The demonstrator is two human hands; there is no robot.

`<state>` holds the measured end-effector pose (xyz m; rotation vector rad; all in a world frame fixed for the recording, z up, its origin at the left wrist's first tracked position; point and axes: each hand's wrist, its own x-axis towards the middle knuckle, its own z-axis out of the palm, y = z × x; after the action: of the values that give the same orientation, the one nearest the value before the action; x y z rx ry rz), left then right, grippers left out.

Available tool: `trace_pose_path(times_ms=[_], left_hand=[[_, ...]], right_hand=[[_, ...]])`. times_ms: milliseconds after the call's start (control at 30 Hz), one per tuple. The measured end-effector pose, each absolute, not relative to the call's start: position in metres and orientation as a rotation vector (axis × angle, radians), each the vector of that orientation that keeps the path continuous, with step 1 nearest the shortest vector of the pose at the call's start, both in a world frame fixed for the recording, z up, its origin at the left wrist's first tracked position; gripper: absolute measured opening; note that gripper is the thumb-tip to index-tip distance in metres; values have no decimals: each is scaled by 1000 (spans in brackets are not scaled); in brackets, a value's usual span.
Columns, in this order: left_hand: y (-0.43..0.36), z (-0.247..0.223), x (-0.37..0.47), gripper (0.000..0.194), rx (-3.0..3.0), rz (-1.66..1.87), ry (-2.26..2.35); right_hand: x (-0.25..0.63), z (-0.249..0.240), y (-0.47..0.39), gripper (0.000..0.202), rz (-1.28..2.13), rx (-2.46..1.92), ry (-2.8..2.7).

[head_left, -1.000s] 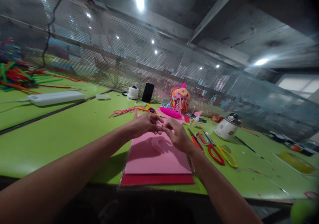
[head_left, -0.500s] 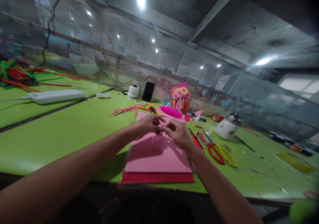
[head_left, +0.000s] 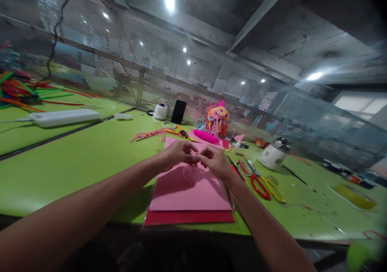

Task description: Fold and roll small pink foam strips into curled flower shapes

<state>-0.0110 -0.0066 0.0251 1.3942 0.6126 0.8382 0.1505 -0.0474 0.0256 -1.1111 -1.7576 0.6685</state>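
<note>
My left hand [head_left: 179,154] and my right hand [head_left: 214,160] meet above a pink sheet [head_left: 190,197]. Both have thumb and fingers pinched together on a small pink paper piece [head_left: 196,155], mostly covered by the fingertips. Just below them is a pale pink piece with a wavy edge [head_left: 189,175]; whether it hangs from the fingers or lies on the sheet, I cannot tell. Under the pink sheet, a red sheet [head_left: 189,218] shows along the front edge.
Right of the sheets lie red-handled scissors [head_left: 260,188], yellow-handled scissors [head_left: 274,190] and a tape roll [head_left: 243,168]. A white pot with a dark lid [head_left: 273,155] stands beyond. Behind my hands are a fringed smiling figure [head_left: 218,116], a bright pink roll [head_left: 206,136] and a phone [head_left: 178,111].
The fingers of my left hand have closed in a little around the small paper piece. My right hand keeps its pinch. The whole view has shifted slightly.
</note>
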Motion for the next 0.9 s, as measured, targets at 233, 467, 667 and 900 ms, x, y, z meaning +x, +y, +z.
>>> trace_pose_path(times_ms=[233, 467, 667, 900], left_hand=[[-5, 23, -10, 40, 1333, 828, 638], [-7, 21, -9, 27, 1210, 862, 672], [-6, 23, -13, 15, 1188, 856, 627], [-6, 23, -10, 17, 1189, 908, 652]], right_hand=[[151, 24, -46, 18, 705, -1107, -1766], [147, 21, -44, 13, 622, -1084, -1744], [146, 15, -40, 36, 645, -997, -1700], [151, 19, -38, 34, 1022, -1019, -1506]])
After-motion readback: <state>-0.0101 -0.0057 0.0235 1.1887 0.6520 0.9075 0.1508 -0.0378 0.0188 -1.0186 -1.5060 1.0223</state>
